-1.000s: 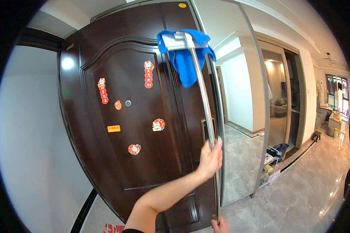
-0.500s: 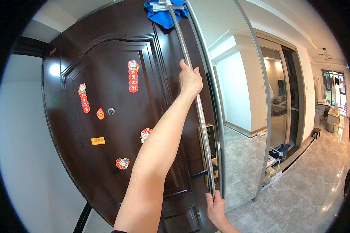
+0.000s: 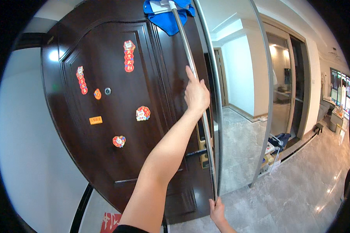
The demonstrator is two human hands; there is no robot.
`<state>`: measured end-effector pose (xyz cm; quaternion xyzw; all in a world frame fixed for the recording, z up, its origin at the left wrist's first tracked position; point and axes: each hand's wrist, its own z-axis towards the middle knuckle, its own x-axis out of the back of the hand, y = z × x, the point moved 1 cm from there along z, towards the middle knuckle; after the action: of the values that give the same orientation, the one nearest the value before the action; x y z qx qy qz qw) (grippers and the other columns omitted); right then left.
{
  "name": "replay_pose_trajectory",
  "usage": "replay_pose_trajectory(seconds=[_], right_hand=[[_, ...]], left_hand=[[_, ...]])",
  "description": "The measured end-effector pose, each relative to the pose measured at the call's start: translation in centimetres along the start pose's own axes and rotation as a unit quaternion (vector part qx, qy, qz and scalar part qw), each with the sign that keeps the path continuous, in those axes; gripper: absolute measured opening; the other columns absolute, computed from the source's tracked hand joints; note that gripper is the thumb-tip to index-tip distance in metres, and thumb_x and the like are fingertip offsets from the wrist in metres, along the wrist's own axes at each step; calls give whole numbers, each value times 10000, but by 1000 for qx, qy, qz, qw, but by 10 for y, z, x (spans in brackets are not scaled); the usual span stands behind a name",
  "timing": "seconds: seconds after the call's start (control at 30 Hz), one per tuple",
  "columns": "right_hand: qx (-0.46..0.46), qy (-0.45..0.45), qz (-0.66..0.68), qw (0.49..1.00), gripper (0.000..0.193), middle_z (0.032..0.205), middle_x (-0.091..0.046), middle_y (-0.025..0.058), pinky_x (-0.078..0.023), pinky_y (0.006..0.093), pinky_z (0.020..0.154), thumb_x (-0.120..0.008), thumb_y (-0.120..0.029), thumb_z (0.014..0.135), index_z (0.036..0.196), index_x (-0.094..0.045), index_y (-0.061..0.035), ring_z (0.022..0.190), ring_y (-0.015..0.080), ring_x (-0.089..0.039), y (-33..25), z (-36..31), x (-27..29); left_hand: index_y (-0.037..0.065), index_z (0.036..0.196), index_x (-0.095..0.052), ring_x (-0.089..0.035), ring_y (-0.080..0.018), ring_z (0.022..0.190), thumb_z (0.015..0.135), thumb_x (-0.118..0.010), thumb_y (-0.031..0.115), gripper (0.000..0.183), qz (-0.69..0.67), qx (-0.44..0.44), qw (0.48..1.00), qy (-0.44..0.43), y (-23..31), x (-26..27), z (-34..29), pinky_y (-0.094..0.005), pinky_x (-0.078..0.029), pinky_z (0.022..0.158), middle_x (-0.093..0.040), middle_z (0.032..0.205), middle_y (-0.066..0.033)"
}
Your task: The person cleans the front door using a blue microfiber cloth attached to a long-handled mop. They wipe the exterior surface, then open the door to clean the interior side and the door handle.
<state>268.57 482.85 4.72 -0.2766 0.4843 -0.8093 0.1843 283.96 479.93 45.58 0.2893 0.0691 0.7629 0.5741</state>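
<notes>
A long metal mop pole (image 3: 186, 48) slants up across the dark brown door (image 3: 159, 85). At its top, a white mop head wrapped in a blue cloth (image 3: 169, 24) lies against the door's upper right part. Partway up the pole, my left hand (image 3: 197, 93) is closed around it, with the index finger stretched along the pole. Down at the pole's lower end, my right hand (image 3: 217, 211) grips it. Behind the pole, the gold door lock (image 3: 204, 158) with its dark handle is partly hidden.
Several red and orange stickers (image 3: 142, 113) and a peephole (image 3: 108, 91) are on the door. Close by on the right stands a tall mirror (image 3: 239, 155). A folded dark blue item (image 3: 282, 140) and boxes lie beyond it, along the grey tiled floor (image 3: 299, 190). A red mat (image 3: 109, 222) shows lower left.
The view has tilted down, so the stickers sit higher. My left hand has moved lower along the pole, its index finger now extended. The blue cloth stays near the door's top.
</notes>
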Motion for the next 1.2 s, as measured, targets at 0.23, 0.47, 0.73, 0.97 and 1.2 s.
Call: replay_pose_trajectory(seconds=[0.23,0.47,0.73,0.97,1.2], right_hand=[[-39,-28,-50,998,289,580,-522,209,-403,437,482,-571,-232,862,783,-416,0,537,396,-539,90,-109,27],[-146,-94,-123,977,279,558,-522,182,-410,383,495,-581,-228,848,776,-452,9,517,337,-550,173,-242,73],[-153,-55,-136,977,301,755,-552,202,-420,445,622,-514,-313,894,992,-531,-29,701,360,-533,199,-321,123],[-175,-60,-145,972,300,762,-552,212,-417,455,624,-512,-310,895,988,-533,-25,708,378,-528,186,-319,145],[-157,-67,-142,975,300,769,-551,222,-413,465,625,-511,-307,895,984,-535,-21,714,395,-523,174,-293,145]], left_hand=[[28,1400,7,-582,-424,804,893,-450,126,690,-66,45,996,-44,-33,-37,-134,-493,-453,719,-572,916,-277],[47,1399,24,-586,-442,732,890,-462,138,709,-83,119,984,-107,-38,-59,-279,-490,-463,652,-571,971,-299],[31,1391,-17,-588,-436,733,889,-469,153,686,-99,206,958,-173,-18,-68,-359,-496,-464,654,-570,968,-296],[-4,1378,-19,-586,-410,614,898,-464,174,678,-96,193,963,-160,1,-70,-374,-471,-442,530,-573,651,-228],[9,1385,-35,-585,-424,608,888,-483,174,689,-142,139,975,-102,18,-46,-337,-470,-452,526,-582,683,-252]])
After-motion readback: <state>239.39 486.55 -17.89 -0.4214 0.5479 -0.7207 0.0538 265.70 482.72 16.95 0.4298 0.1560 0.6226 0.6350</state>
